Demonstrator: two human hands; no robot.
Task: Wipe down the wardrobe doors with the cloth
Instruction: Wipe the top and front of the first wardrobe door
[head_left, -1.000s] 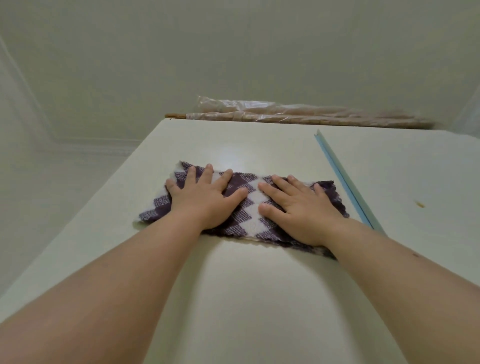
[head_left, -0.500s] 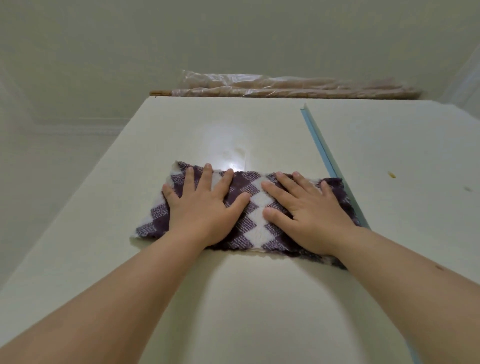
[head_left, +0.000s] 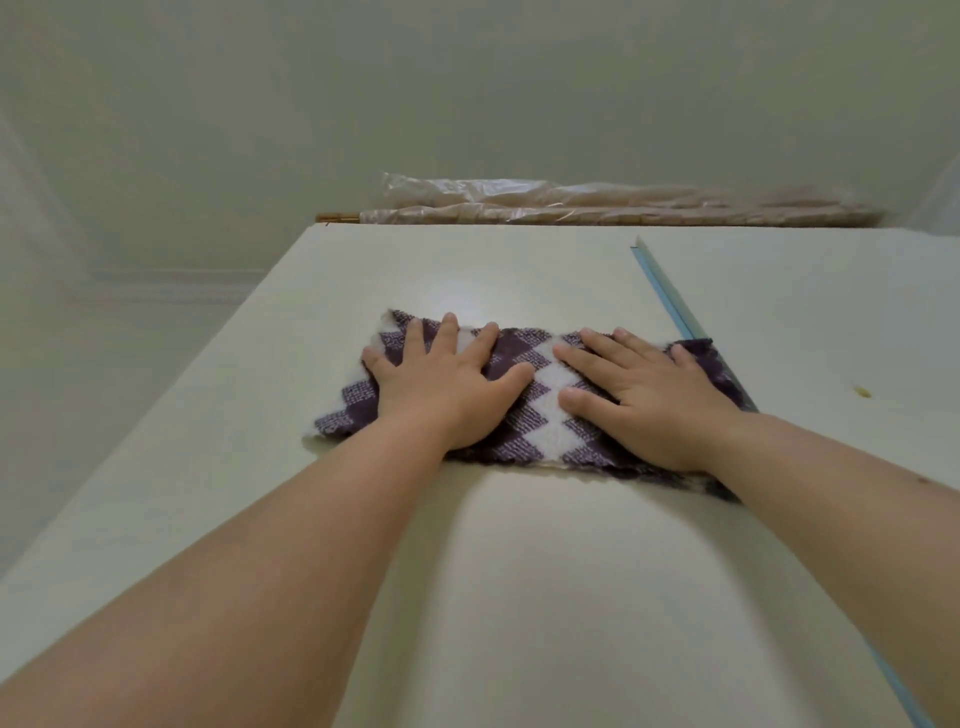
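Left of the cloth, the wardrobe door shows bare panel out to its left edge, with more above and below. Our left hand and right hand lie flat with fingers spread, pressing the cloth to the door. Its right end reaches the blue strip. Beyond that, the second door bears a yellow spot. A plastic-wrapped bundle lies along the top edge.

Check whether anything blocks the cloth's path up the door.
Nothing visible does: the door above the cloth is bare. The plastic-wrapped bundle lies beyond its top edge. The left hand and right hand press flat on the cloth.
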